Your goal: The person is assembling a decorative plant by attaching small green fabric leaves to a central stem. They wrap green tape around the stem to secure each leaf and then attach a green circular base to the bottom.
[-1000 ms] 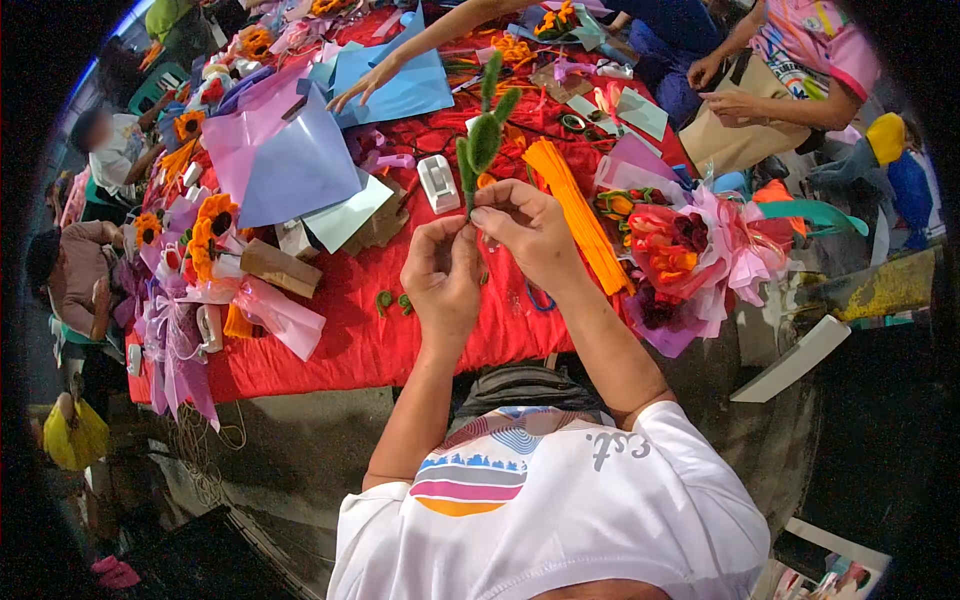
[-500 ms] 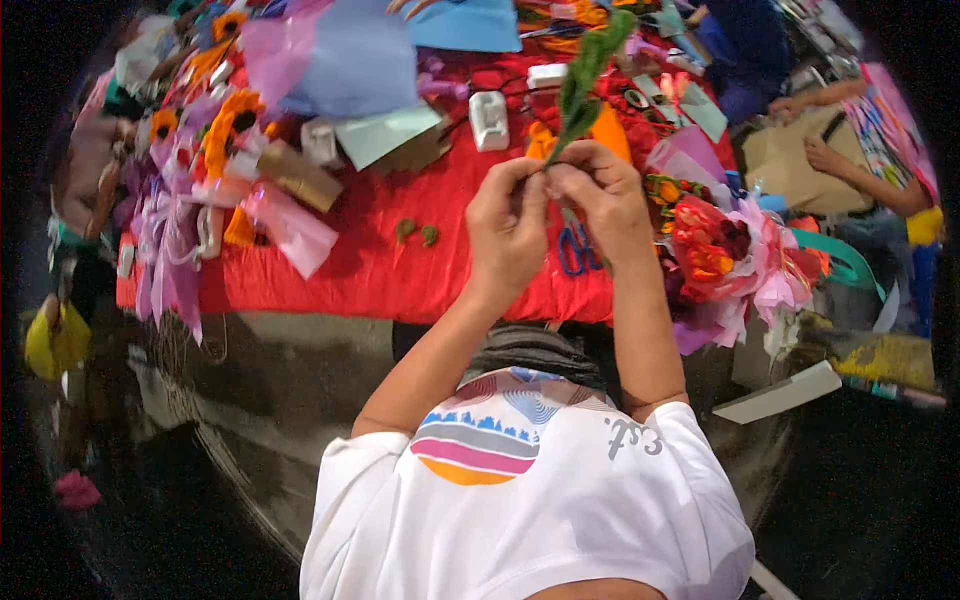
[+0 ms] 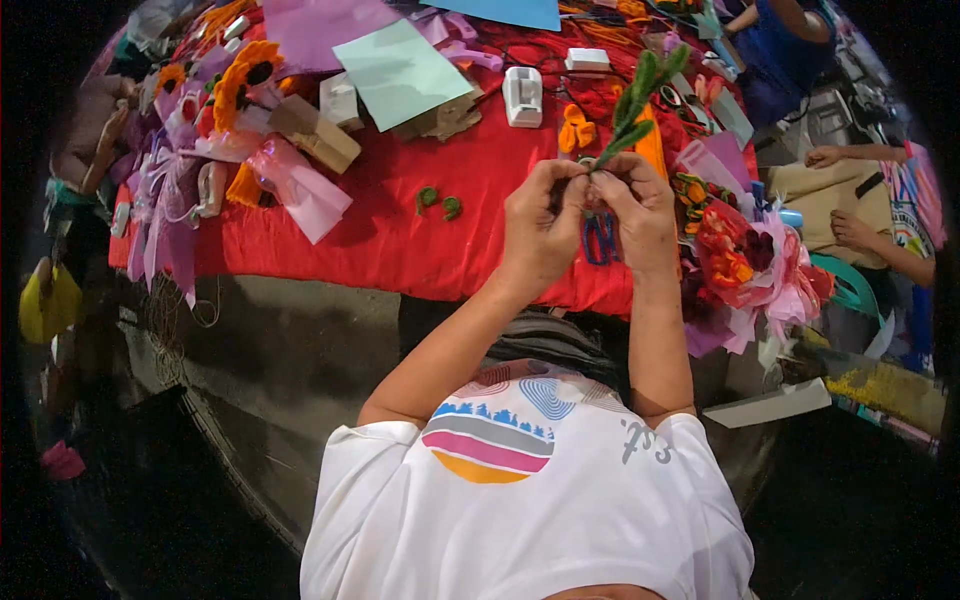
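Note:
My left hand (image 3: 545,222) and my right hand (image 3: 638,208) meet over the red-covered table, thumbs and fingertips pinched together. Between them they hold the lower end of a fuzzy green leaf stem (image 3: 632,108), whose several leaves rise up and to the right. My fingers hide its base. Just below the hands lie blue-handled scissors (image 3: 600,240), partly covered by them. Beyond the fingertips sits a small orange fuzzy piece (image 3: 576,128). To the left of my left hand, two little green curled pieces, one curl (image 3: 427,200) beside another curl (image 3: 451,208), rest on the cloth.
White tape dispenser (image 3: 522,100) stands beyond my hands, with pale green paper (image 3: 405,75) to its left. At the left are an orange sunflower (image 3: 245,85) and pink wrapping (image 3: 297,190). A red bouquet (image 3: 735,250) lies right. Another person's hands (image 3: 850,230) work at far right.
The view has shifted, and my hands are slightly farther right over the table. The green stem leans more to the right, its leaves now spread apart. Both hands still pinch it.

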The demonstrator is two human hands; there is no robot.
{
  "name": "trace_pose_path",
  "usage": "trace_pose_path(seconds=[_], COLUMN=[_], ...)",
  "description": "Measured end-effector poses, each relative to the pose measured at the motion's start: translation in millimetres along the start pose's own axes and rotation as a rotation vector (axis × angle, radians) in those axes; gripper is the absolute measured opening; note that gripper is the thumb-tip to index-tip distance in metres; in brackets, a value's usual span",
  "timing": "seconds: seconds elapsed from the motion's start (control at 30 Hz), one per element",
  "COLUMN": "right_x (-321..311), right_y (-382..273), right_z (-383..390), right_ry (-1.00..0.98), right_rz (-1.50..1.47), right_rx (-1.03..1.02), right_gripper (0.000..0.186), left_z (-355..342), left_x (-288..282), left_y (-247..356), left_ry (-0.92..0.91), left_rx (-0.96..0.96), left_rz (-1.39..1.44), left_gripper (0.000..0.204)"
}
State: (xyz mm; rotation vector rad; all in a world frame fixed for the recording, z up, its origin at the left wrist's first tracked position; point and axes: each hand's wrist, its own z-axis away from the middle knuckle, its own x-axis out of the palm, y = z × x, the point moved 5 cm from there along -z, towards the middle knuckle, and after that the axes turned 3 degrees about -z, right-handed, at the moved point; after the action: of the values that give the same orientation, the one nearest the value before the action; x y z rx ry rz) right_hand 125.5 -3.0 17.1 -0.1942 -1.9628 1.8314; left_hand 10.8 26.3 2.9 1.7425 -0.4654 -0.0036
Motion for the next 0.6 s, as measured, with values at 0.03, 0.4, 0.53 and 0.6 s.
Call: trace_pose_path(seconds=[0.03,0.4,0.53,0.6], right_x=[1,4,3,-1], right_y=[0,-3,6,13], right_z=[-1,-1,4,4], right_ry=[-0.026,-0.123,-0.126,-0.177], right_rz=[0.029,0.139,-0.154,-0.195], right_rx=[0.003,0.015,0.117,0.151], right_gripper=[0.009,0.011,0.011,0.011], left_z=[-1,-1,3,5], left_x=[0,-8,-2,-1], left_y=[0,-1,3,0], left_ry=[-0.009,-0.054,-0.08,-0.056], left_rx=[-0.016,-0.059,-0.116,-0.104], left_rz=[0.064,0.134,0.214,0.213], left_gripper=[0.007,0.01,0.01,0.011])
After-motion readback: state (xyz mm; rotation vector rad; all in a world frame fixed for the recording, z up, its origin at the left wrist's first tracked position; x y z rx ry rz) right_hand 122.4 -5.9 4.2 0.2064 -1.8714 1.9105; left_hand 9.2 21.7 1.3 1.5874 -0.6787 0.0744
